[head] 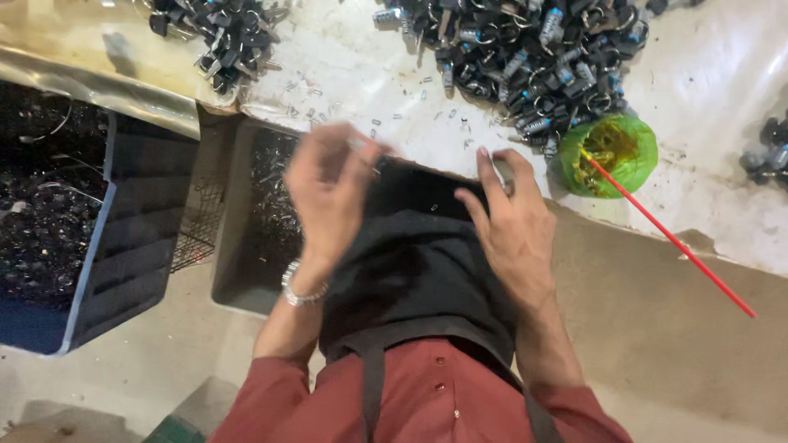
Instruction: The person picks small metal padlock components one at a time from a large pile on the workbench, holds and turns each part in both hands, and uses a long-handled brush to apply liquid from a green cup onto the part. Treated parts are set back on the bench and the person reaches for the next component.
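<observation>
Beside the green cup [628, 148], hands [328, 193] grip apron [410, 262].

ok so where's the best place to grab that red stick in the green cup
Grip the red stick on its long bare shaft, probably near the middle, coming from above on the person's right. It leans out of the green cup and slants down and right over bare table, so nothing crowds that stretch. The right hand is nearer.

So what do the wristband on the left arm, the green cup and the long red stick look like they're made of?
The silver linked wristband looks like polished metal, since it glints. The small green cup seems to be translucent plastic, because light glows through its wall. The thin red stick is probably plastic, being smooth and evenly coloured, though that is uncertain.
</observation>
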